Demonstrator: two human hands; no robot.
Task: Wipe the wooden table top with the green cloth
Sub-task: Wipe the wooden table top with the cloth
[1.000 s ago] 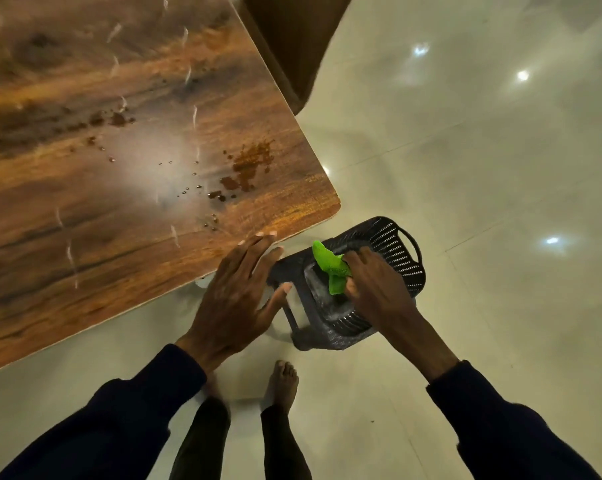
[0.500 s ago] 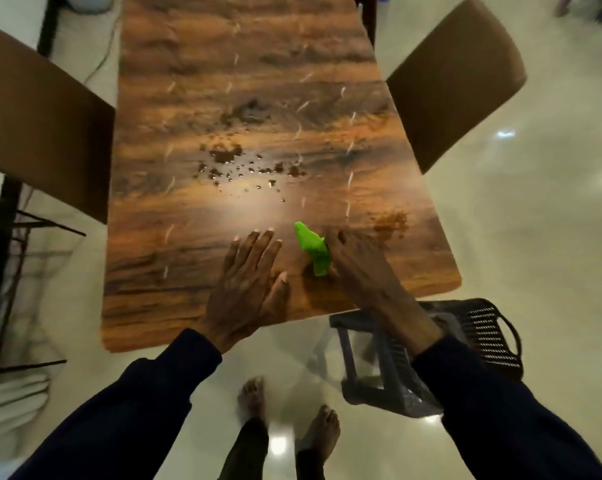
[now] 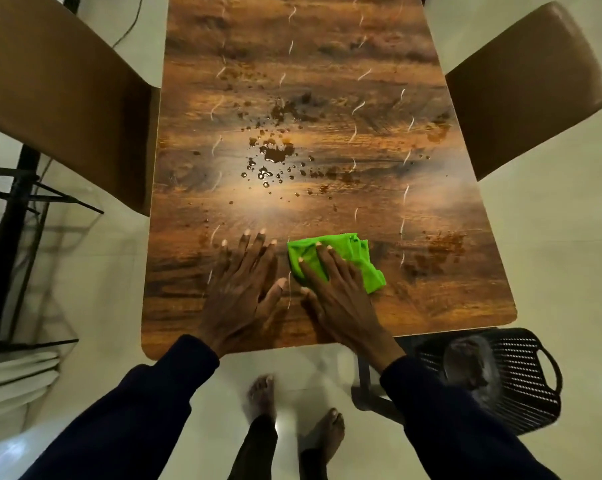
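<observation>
The wooden table top (image 3: 327, 46) fills the view; a black basket (image 3: 521, 386) sits on the floor by its near right corner; the left hand (image 3: 239, 289) lies flat with fingers spread, close to the near edge; just beside it the right hand (image 3: 337, 296) presses the green cloth (image 3: 361, 258) down with straight fingers; dark drops (image 3: 275, 154) speckle the centre.

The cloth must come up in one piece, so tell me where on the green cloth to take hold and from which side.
Pinch the bunched folds at the right end of the green cloth, coming from above and the right. That end is rumpled and bare, while the right hand presses flat on its left part and the left hand lies beside it on the table top.
</observation>
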